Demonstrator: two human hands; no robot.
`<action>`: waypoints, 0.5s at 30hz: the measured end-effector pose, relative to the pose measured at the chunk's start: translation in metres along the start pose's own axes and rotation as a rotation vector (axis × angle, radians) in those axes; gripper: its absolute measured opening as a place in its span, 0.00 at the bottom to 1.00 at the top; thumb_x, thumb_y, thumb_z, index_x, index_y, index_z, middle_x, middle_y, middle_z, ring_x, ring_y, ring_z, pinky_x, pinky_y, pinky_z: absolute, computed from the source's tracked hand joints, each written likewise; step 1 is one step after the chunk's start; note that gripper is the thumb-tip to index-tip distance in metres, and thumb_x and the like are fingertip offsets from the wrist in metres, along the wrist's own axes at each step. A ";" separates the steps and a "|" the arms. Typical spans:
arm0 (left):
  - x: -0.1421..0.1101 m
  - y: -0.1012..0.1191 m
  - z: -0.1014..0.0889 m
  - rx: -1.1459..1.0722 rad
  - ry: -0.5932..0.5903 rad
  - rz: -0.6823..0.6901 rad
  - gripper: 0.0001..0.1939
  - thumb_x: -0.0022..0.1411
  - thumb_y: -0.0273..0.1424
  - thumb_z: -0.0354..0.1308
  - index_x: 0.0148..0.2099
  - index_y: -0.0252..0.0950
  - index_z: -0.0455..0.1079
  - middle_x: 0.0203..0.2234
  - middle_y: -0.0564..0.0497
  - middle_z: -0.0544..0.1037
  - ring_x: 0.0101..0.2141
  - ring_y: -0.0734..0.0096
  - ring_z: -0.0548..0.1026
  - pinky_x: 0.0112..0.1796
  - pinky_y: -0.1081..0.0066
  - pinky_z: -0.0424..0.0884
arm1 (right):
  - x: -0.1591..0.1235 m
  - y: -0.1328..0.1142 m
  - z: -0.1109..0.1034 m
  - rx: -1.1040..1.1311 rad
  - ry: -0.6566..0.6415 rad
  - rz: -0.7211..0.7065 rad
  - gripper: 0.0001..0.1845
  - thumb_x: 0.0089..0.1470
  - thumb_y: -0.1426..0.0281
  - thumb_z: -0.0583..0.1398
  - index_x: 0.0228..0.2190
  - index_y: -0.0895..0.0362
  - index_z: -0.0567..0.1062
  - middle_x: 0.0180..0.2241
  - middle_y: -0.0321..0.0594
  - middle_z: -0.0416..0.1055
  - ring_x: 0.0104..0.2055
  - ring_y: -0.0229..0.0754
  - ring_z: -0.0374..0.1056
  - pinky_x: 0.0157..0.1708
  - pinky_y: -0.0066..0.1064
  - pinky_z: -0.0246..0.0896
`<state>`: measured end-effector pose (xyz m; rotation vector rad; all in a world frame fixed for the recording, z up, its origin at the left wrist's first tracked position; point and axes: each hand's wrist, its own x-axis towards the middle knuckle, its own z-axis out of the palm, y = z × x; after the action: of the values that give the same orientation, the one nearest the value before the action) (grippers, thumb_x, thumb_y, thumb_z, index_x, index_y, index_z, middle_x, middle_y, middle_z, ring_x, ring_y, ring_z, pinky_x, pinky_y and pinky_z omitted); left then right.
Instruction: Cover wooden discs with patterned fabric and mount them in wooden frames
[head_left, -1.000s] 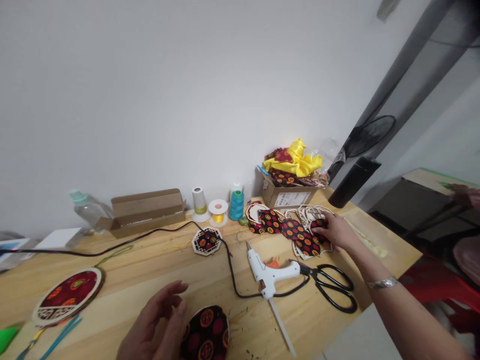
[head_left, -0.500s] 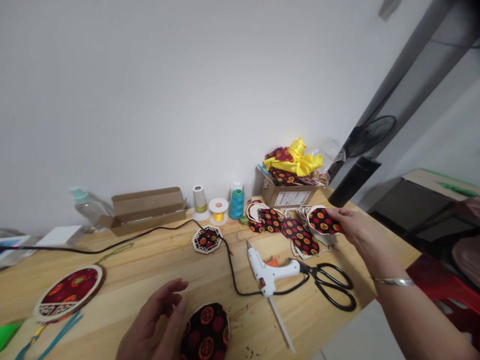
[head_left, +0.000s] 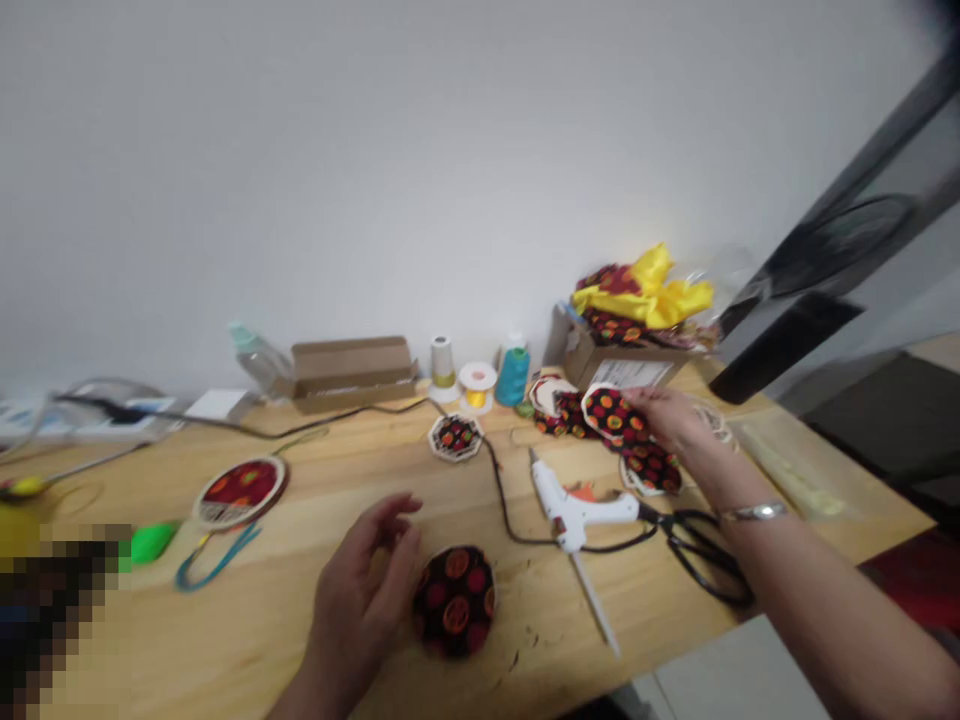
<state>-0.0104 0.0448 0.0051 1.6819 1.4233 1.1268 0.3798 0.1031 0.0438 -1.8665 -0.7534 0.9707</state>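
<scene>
My right hand (head_left: 664,420) is closed on a fabric-covered cut-out (head_left: 615,416), black print with red and orange rounds, held just above the pile of like pieces (head_left: 651,468) to the right of the glue gun (head_left: 577,512); my left hand (head_left: 364,590), fingers loosely spread, sits just beside a round fabric-covered disc (head_left: 454,602) on the bench (head_left: 352,470). Step in hand looks like picking and matching covered pieces; the next move calls for carrying the held piece across to the disc, over the black cord (head_left: 504,505)
</scene>
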 end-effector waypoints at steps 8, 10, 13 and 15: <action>0.001 -0.001 0.001 -0.110 -0.010 -0.012 0.13 0.65 0.36 0.51 0.51 0.40 0.65 0.42 0.50 0.75 0.36 0.71 0.73 0.41 0.69 0.71 | 0.009 0.004 0.007 -0.200 0.032 -0.046 0.18 0.59 0.63 0.57 0.49 0.58 0.69 0.49 0.44 0.68 0.45 0.44 0.68 0.43 0.42 0.67; 0.001 0.001 0.000 -0.107 0.004 -0.029 0.13 0.65 0.37 0.51 0.50 0.40 0.66 0.42 0.50 0.76 0.34 0.71 0.74 0.40 0.69 0.71 | 0.007 0.003 -0.005 -0.321 0.100 -0.090 0.18 0.59 0.63 0.58 0.49 0.58 0.68 0.49 0.44 0.68 0.46 0.44 0.68 0.44 0.43 0.67; 0.002 0.002 -0.001 -0.064 0.028 -0.076 0.15 0.63 0.40 0.52 0.49 0.41 0.67 0.40 0.50 0.77 0.35 0.68 0.75 0.39 0.68 0.72 | -0.002 0.001 -0.036 -0.542 0.211 -0.094 0.18 0.59 0.63 0.57 0.49 0.58 0.69 0.49 0.44 0.68 0.46 0.45 0.68 0.44 0.43 0.66; 0.003 0.000 -0.002 -0.045 0.012 -0.093 0.17 0.61 0.43 0.53 0.49 0.42 0.67 0.41 0.51 0.77 0.36 0.67 0.75 0.39 0.68 0.72 | -0.012 0.002 -0.058 -0.684 0.242 -0.051 0.17 0.59 0.63 0.57 0.47 0.58 0.70 0.48 0.43 0.68 0.46 0.45 0.68 0.44 0.42 0.66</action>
<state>-0.0119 0.0475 0.0066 1.5635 1.4576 1.1112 0.4232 0.0687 0.0640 -2.4741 -1.0621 0.4563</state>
